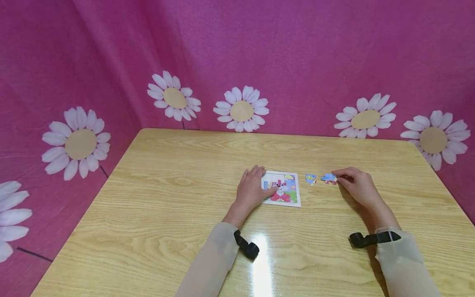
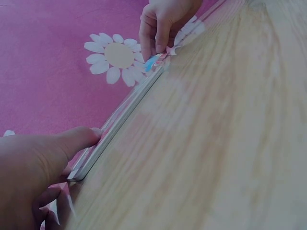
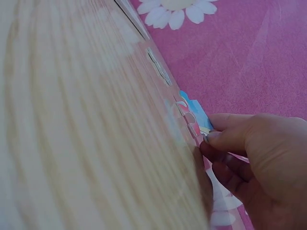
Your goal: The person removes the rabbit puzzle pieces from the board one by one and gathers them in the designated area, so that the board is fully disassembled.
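A small jigsaw puzzle board (image 1: 282, 204) with a white border lies flat on the table, showing a partly assembled cartoon animal in red and white. My left hand (image 1: 251, 190) holds its left side, with the thumb (image 2: 86, 139) on top and the fingers at the edge. To the right of the board, my right hand (image 1: 358, 185) pinches a blue and red puzzle piece (image 3: 196, 109) by its right end between thumb and index finger, tilted slightly off the table. Between that piece and the board lies another loose piece (image 1: 310, 178), blue and yellow.
The wooden table (image 1: 167, 198) reaches back to a pink curtain (image 1: 289, 53) printed with large white daisies. Black straps (image 1: 375, 239) circle both sleeved wrists. Light reflects off the table near the front.
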A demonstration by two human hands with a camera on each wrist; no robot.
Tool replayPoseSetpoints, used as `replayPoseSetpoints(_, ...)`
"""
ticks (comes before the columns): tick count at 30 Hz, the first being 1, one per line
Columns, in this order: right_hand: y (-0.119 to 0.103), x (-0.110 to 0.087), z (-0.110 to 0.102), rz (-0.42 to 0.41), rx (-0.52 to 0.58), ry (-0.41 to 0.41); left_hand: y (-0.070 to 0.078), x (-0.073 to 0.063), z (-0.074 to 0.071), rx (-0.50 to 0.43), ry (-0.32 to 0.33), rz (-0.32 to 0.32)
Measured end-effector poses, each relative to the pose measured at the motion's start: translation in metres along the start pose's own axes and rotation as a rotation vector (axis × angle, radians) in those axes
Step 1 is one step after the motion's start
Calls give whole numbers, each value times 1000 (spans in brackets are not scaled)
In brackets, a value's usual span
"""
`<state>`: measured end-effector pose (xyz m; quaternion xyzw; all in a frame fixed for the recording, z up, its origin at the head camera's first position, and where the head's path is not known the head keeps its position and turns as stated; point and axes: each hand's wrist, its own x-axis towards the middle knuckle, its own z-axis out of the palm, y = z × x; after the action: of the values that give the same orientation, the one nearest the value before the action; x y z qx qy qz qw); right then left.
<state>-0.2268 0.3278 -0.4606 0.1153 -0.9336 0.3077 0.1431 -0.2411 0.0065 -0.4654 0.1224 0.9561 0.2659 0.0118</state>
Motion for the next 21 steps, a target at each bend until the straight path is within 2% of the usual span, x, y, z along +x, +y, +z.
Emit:
replayPoseSetpoints(8, -1, -1, 0, 20, -26, -12, 0, -1, 0, 0, -1, 3)
replayPoseSetpoints(15, -14, 5, 10, -68, 5, 40, 0, 0, 0, -1, -4, -4)
replayPoseSetpoints(21, -39, 16, 28, -115, 30, -52, 0, 0, 0, 5, -3, -7)
